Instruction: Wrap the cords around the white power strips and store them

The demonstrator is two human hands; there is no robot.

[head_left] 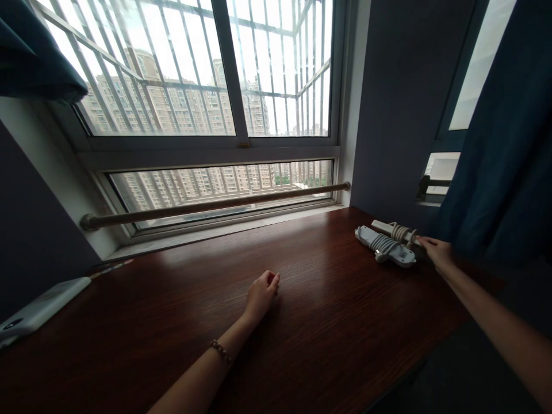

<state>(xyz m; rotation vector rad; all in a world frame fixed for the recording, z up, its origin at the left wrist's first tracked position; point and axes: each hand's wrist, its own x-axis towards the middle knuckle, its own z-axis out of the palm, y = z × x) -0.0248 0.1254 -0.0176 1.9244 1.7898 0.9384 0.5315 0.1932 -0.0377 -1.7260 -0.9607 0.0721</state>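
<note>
Two white power strips lie side by side near the table's far right corner. The nearer power strip (405,256) has its grey cord wound round its middle, with the plug on the side towards me. The farther power strip (383,227) is narrower and wrapped in a beige cord. My right hand (436,251) pinches the right end of this farther one; its fingertips partly cover that end. Over the middle of the table, my left hand (261,293) is closed with curled fingers, apart from both strips, and nothing shows in it. A beaded bracelet (221,351) circles the left wrist.
The dark red-brown wooden table (302,339) reaches the window sill. A metal rail (224,205) crosses in front of the lower pane. At the left edge lies a white device (47,307). A blue curtain (495,155) hangs at the right, behind my right hand.
</note>
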